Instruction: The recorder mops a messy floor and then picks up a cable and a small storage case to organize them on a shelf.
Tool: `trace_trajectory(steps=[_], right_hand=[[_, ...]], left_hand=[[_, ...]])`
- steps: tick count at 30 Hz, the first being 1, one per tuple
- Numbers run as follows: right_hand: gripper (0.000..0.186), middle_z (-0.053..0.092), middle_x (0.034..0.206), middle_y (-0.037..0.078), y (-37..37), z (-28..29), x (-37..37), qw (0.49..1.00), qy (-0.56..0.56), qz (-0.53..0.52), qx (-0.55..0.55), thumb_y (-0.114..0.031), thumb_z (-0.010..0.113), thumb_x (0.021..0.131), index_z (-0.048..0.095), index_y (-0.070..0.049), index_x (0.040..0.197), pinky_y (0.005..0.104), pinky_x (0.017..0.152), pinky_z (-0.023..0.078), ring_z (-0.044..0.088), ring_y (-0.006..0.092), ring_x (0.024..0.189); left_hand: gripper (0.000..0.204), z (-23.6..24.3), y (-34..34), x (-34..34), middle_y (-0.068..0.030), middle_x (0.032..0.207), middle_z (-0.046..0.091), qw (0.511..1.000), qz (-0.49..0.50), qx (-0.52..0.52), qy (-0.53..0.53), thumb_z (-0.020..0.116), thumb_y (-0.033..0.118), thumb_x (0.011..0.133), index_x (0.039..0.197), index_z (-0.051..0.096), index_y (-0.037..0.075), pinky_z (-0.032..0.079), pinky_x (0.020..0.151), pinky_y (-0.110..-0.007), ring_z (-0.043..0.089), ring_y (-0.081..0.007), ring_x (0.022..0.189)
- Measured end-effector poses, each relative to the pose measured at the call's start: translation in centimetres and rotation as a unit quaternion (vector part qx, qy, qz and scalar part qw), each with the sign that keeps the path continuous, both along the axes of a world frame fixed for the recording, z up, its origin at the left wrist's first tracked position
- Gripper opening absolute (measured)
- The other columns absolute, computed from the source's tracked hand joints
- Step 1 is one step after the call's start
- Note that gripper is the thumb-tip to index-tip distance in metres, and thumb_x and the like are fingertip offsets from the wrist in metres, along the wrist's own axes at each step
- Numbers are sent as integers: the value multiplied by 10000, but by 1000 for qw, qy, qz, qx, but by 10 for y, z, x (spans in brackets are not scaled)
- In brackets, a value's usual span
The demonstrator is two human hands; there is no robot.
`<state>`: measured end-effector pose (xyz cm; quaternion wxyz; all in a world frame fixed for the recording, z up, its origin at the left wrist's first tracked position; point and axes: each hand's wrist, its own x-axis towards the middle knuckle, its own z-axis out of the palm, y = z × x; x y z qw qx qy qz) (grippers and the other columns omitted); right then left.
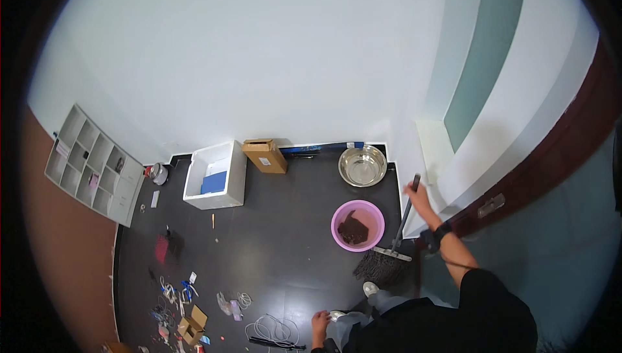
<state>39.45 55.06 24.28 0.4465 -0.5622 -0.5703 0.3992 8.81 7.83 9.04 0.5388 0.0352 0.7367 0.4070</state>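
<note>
My right hand (416, 194) is closed round the dark handle (405, 214) of a mop, which leans near the wall corner with its grey string head (379, 265) on the dark floor. Just left of the mop stands a pink basin (340, 207) with a dark, wet-looking cloth (353, 231) in it; above that, a steel basin (363, 165) is by the wall. My left hand (321, 320) hangs low at the bottom, beside my leg, its fingers loosely bent and apart, holding nothing visible.
Along the back stand a white foam box (233, 184) and a cardboard carton (265, 159). A cubby shelf (84, 159) is at left. Coiled cables (272, 330), an open small box (192, 326) and loose items lie at lower left. A wooden door (531, 175) is at right.
</note>
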Motion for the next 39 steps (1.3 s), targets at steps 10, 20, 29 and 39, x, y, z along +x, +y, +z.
trace_trajectory(steps=[10,20,29,39], right_hand=[[368,304,511,-22,-180,7,-82,968,-10,248,-22,-166,572,848,374,1,587,298,460,246,293,65,515],[356,348,489,-41,-235,68,-163,958,74,276,-22,-89,503,842,361,-89,515,239,427,230,311,52,443],[386,306,470,-43,-311,178,-254,877,190,435,-71,-90,489,858,309,-108,517,235,407,233,276,55,408],[387,289,448,-1,-371,252,-345,740,271,604,-116,-72,459,851,273,-73,512,259,415,220,258,86,399]], left_hand=[[200,79,56,15,-73,904,625,979,54,195,2,547,140,866,1021,564,14,459,659,-238,600,-139,767],[227,98,-32,-24,-86,945,620,970,98,223,-23,503,118,868,1067,539,16,465,709,-265,591,-147,814],[186,98,-124,-96,-85,929,620,941,265,207,-43,469,107,870,1012,560,30,465,669,-237,590,-132,777],[212,56,-171,-138,-88,904,629,892,364,224,-145,529,149,871,1025,556,6,473,643,-250,593,-150,754]])
